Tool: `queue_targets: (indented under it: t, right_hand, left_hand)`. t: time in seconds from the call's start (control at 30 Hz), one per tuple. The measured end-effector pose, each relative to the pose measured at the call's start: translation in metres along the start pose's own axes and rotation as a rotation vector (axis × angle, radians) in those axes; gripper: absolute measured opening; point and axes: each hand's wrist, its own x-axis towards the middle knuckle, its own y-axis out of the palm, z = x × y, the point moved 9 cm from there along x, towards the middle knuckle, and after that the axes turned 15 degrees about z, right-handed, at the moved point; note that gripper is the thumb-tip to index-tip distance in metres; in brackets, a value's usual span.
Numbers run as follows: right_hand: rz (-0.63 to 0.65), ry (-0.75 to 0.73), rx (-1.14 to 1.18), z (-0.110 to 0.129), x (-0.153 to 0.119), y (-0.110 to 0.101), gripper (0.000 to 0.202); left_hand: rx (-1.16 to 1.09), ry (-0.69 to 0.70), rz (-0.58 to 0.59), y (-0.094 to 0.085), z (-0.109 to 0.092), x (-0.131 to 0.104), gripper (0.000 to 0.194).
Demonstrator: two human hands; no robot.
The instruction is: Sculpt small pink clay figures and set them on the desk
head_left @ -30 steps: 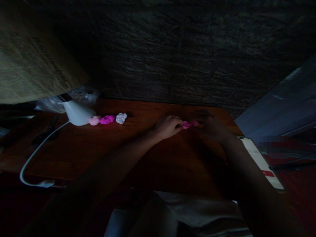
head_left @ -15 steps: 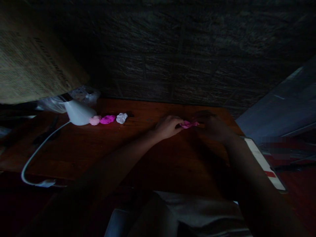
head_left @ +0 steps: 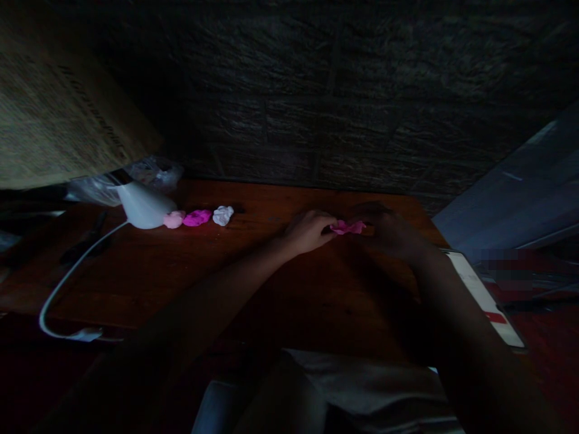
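Observation:
A thin, wavy pink piece [head_left: 348, 227] is held between my two hands, over the right part of the wooden table [head_left: 190, 271]. My left hand [head_left: 312, 232] pinches its left end between thumb and fingers. At its right end is my right hand [head_left: 384, 229], dark and in shadow, its fingers closed on the piece. Left of my hands, three lumps lie in a row: a white one [head_left: 223, 215], a bright magenta one [head_left: 197, 217] and a pale pink one [head_left: 174, 219].
Beside the pale pink lump stands a white lamp base [head_left: 147, 207] with a white cable [head_left: 56, 292]. Clear plastic [head_left: 158, 173] lies behind it. A phone [head_left: 482, 295] rests at the table's right edge, beyond my right forearm. A stone-patterned wall [head_left: 289, 120] rises behind the table.
The pink piece looks slightly wider and more of its wavy edge shows between my hands. Both hands have hardly moved.

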Motion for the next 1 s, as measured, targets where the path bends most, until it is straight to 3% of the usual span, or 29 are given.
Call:
queue_targets:
  t: [0.4,0.6,0.7,0.83,0.9,1.0]
  right_hand:
    - [-0.059,-0.027,0.025,-0.001,-0.002,-0.006,0.018]
    - [-0.207,-0.033,0.153,0.003,-0.01,-0.022,0.015]
    - [-0.396,0.065,0.213,-0.008,-0.019,-0.034,0.022]
    - [-0.601,0.308,0.286,-0.031,-0.034,-0.042,0.032]
    - [-0.625,0.39,0.308,-0.038,-0.039,-0.044,0.034]
    - [-0.56,0.41,0.332,-0.043,-0.038,-0.044,0.029]
  left_hand:
    - [0.028,-0.006,-0.007,0.0,0.001,0.0,0.019]
    - [-0.002,0.027,-0.051,-0.007,-0.002,-0.002,0.019]
    - [-0.079,0.046,-0.064,-0.018,-0.002,-0.004,0.02]
    - [-0.18,0.013,-0.048,-0.03,0.009,-0.006,0.02]
    - [-0.215,0.001,-0.031,-0.032,0.012,-0.005,0.018]
    - [-0.221,0.03,-0.061,-0.032,0.01,-0.003,0.012]
